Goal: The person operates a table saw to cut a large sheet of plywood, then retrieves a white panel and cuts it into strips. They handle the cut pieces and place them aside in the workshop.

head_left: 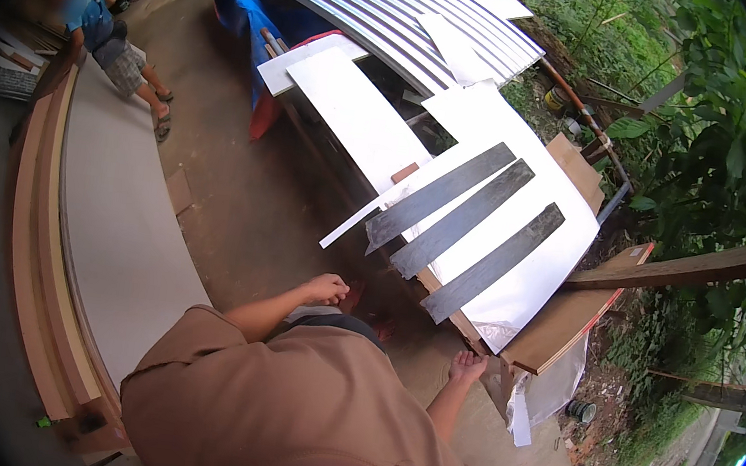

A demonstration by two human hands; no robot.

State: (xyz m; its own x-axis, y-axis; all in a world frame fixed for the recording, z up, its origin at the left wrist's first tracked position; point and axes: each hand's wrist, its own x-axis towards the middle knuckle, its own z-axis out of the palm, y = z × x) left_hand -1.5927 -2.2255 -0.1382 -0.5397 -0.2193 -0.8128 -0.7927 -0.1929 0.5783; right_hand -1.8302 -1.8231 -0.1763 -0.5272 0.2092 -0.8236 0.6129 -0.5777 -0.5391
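My left hand point(327, 288) hangs in front of me with its fingers curled into a loose fist, holding nothing. My right hand point(466, 365) is lower at my side, fingers apart and empty, close to the near corner of a brown board point(565, 319). On that board lies a white sheet point(534, 270). Three dark grey strips point(462, 220) rest side by side on the sheet, slanting away from me. My brown shirt point(280, 406) fills the lower middle.
A long white panel point(358, 121) and corrugated metal sheets point(390, 5) lie beyond the strips. Stacked wooden boards point(106, 230) curve along the left. Another person in a blue shirt point(102, 27) stands far left. A wooden beam point(691, 265) and bushes point(727, 117) are at the right.
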